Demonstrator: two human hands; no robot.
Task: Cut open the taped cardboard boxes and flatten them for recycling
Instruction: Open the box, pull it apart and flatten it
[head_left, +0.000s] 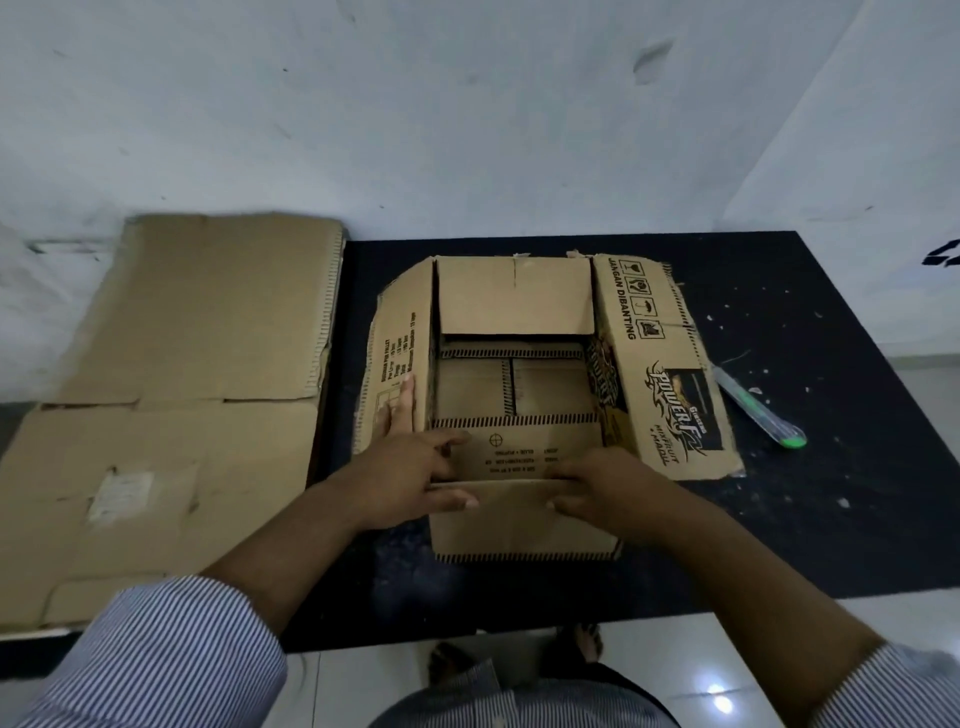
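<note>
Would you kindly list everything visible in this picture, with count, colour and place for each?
open brown printed cardboard box: one, brown with black print, centre of the black work surface.
flattened plain brown cardboard: one stack, brown, left of the box.
green-handled utility knife: one, green and clear, right of the box.
white scraps: several, white, scattered on the surface's right side.
black work surface: one, black, under the box.
white wall: one, white, behind.
pale tiled floor: one, whitish, near edge.
striped sleeves: two, blue-white, bottom corners.
left hand: one, grips the box's near wall.
right hand: one, grips the same wall.
</note>
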